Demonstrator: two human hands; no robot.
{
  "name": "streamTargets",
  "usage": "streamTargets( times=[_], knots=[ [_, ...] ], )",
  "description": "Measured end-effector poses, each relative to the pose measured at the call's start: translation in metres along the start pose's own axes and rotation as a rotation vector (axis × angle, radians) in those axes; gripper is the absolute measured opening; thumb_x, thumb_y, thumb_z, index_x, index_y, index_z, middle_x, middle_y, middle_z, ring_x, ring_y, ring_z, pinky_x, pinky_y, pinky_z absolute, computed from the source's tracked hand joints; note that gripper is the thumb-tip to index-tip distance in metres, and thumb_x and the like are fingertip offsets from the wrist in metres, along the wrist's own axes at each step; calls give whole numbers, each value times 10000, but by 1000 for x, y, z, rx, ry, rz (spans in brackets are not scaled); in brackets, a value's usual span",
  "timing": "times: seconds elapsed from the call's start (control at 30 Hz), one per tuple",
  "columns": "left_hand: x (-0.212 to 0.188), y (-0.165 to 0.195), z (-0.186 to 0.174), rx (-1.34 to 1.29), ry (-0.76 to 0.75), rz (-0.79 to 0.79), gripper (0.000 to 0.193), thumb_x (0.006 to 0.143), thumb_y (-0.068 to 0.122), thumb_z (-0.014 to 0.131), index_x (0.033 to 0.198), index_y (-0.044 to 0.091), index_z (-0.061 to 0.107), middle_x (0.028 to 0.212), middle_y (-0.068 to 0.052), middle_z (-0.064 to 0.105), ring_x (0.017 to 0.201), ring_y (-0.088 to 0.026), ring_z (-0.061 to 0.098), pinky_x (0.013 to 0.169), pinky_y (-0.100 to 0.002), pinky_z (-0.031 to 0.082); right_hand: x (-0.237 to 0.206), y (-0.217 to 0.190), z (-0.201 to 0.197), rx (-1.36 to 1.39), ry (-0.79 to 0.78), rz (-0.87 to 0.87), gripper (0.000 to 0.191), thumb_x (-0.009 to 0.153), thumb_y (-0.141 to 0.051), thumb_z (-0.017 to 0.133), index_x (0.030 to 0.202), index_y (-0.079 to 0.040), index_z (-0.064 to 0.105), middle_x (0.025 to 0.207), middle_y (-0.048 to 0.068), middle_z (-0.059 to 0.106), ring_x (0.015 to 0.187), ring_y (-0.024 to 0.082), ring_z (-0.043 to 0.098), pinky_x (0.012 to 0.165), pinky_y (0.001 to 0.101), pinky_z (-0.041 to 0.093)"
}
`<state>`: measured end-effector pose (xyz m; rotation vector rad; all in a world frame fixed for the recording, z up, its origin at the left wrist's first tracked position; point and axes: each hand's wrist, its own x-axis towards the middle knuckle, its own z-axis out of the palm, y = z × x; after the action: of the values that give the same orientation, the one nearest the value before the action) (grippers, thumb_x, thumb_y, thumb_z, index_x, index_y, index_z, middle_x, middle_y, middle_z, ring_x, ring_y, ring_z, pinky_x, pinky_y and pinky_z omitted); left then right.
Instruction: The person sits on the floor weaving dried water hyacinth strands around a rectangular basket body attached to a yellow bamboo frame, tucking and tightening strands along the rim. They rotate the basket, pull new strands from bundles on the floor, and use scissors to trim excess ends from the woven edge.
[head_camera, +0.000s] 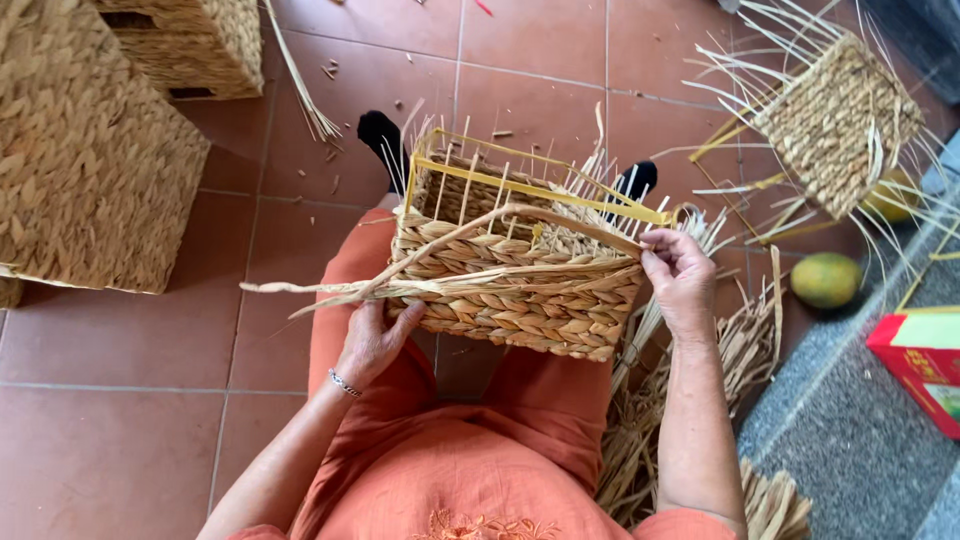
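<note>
A half-woven straw basket (520, 290) on a yellow wire frame (530, 185) rests on my lap, its upright stakes sticking out at the top. My left hand (372, 340) supports the basket's lower left corner and pinches a long braided straw strand (330, 290) that runs out to the left. My right hand (680, 275) grips the same strand at the basket's upper right corner, where it arcs over the woven wall.
Finished woven baskets (90, 160) stand at the left on the tiled floor. Another unfinished basket (835, 120) with loose stakes lies at the upper right. A green-yellow fruit (825, 280) and a red box (925, 360) sit right. Loose straw (690, 440) is piled beside my right leg.
</note>
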<state>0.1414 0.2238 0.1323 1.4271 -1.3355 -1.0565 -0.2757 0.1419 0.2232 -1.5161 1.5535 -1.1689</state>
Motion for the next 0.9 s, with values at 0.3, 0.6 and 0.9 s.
streamTargets(
  times=[0.3,0.6,0.9],
  knots=[
    [-8,22,-3,471,-99,24,397,871,402,716,992,26,675,725,-125,736,654,-296,730,608,-438,572,-46,-12,1,-635,106,-503,168,968,-9,715,1132,-35,746,1118,123,686,899,178,686,736,258,617],
    [-16,55,-15,777,-389,135,284,960,317,655,807,97,748,670,-127,709,608,-288,702,606,-401,549,-11,45,36,-738,20,-675,224,947,25,711,1163,-26,747,1032,108,721,945,204,682,827,291,623],
    [12,120,79,170,-317,790,175,887,25,721,1058,5,691,1120,-147,677,1006,-328,656,874,-413,554,-13,21,28,-654,-186,-319,239,916,-83,773,1150,-51,736,880,107,703,774,196,654,684,327,598]
  ],
)
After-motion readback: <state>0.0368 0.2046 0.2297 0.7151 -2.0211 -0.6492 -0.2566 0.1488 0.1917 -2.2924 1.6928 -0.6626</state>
